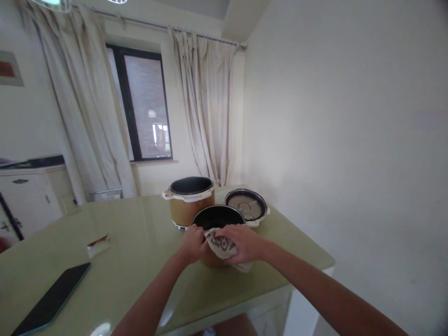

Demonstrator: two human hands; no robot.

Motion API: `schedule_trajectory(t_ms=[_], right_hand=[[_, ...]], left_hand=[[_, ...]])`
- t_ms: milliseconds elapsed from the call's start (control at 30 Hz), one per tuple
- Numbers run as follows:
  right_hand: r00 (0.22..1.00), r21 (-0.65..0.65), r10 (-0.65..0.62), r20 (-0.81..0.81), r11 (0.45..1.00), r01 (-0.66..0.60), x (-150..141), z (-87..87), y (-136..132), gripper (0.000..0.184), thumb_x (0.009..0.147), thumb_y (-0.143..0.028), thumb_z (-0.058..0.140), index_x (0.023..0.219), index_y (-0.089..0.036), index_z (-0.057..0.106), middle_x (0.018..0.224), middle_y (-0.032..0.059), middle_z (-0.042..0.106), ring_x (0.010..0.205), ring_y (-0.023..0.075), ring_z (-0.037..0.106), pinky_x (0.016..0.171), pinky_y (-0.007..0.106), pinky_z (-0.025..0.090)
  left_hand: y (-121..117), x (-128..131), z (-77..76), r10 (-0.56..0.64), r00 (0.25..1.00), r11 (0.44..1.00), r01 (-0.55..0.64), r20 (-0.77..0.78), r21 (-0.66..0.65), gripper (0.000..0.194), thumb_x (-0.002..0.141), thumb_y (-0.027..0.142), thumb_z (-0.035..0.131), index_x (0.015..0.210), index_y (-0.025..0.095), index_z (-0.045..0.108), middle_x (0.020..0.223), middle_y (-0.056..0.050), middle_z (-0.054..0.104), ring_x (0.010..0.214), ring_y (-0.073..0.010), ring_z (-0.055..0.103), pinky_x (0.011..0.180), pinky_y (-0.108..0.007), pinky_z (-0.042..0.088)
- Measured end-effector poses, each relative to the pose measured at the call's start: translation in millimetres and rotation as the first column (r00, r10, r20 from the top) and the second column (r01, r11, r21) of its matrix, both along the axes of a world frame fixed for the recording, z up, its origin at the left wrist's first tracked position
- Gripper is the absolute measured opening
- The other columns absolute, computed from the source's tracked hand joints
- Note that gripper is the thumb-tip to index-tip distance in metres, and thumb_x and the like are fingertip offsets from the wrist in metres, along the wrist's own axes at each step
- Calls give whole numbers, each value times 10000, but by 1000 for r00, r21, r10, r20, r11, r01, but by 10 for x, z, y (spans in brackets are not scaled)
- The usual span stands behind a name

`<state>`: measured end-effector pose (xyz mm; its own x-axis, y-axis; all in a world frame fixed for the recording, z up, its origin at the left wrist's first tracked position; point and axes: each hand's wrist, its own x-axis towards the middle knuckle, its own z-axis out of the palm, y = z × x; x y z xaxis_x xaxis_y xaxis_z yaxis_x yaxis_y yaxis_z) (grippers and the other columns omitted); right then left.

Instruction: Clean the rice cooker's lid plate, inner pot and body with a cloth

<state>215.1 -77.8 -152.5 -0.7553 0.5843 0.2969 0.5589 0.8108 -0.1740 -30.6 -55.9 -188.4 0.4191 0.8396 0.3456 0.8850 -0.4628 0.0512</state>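
Observation:
A dark-lined inner pot (219, 215) with a gold-brown outside stands near the table's front edge. My left hand (193, 243) grips its rim at the near left, fingers curled over the edge. In my right hand (244, 241) is a pale cloth (221, 245) with a dark pattern, pressed against the near rim and outer side of the pot; part of it hangs below my fingers. Just behind stands the gold pressure cooker body (191, 209) with a white collar, its top uncovered. To the right, the cooker lid (247, 205) lies with its inner side up.
The pale green glossy table (129, 238) ends at a right corner close to the white wall (350, 140). A dark flat tablet-like slab (52, 298) lies at the front left, with a small packet (98, 245) beyond it. Curtains (210, 102) frame a window (149, 105) behind.

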Motion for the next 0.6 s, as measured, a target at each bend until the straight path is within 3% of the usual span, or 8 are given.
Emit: schedule_trajectory(t_ms=[100,233,400,467,500,600], right_hand=[[993,28,119,-20,993,-118,254,-5,192,817,756,-495,831,1488,-303,522,1298,76,686,1165,277,652,998,385,463],[992,90,87,-87,993,-79,371,-43,308,820,694,-460,874,1447,-309,589,1259,79,694,1126,292,660,1017,429,465],[919,0,70,-388,997,-75,459,-223,285,698,664,-358,870,1325,-272,665,1269,86,691,1176,307,642,1055,456,476],[796,-80,-67,-602,997,24,610,-331,298,636,662,-368,855,1261,-253,673,1242,87,705,1158,314,656,1051,478,492],[696,-146,-179,-696,984,106,707,-389,311,628,659,-393,854,1240,-245,667,1211,85,717,1126,315,670,1033,488,510],[315,-413,-492,-811,864,286,1015,-548,366,632,654,-474,852,1203,-240,645,1081,70,752,969,307,714,903,477,582]], left_hand=[[73,-157,10,-102,994,995,102,32,0,389,954,266,417,631,209,625,743,-101,699,810,-233,640,827,-372,424],[135,-282,27,-176,980,984,176,95,11,383,934,248,404,570,215,518,673,-70,646,752,-204,593,809,-365,405],[88,-413,-36,-213,969,977,212,129,20,412,972,305,394,586,218,506,652,-51,628,730,-199,575,809,-385,389],[1,-511,-68,-223,961,975,223,165,20,472,1022,361,367,597,218,514,640,-43,614,725,-198,573,823,-392,387],[-61,-560,-80,-241,952,970,242,188,18,511,1046,411,355,601,218,517,632,-37,604,725,-198,569,832,-393,389],[-303,-624,-94,-358,900,931,365,249,22,604,999,682,440,623,219,539,644,-23,600,756,-203,556,857,-388,400]])
